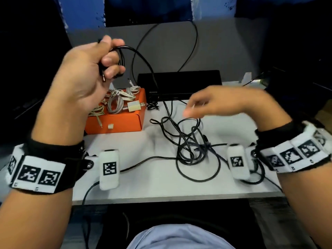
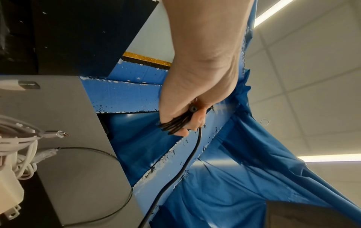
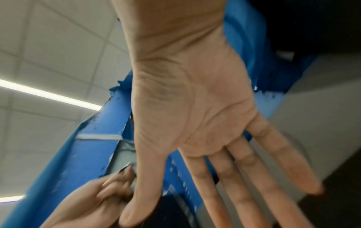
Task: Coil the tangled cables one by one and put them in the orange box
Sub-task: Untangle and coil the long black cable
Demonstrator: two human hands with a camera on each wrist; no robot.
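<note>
— What do we hold?
— Our left hand (image 1: 86,72) clenches loops of black cable (image 1: 122,56) above the orange box (image 1: 115,121).
— And the right hand (image 1: 221,103)?
— Fingers straight, empty, above the tangle (image 1: 190,144) on the worktop (image 1: 143,169).

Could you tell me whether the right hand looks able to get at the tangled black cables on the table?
Probably yes: the right hand is open, holds nothing, and hovers above the black cables, with nothing between them.
</note>
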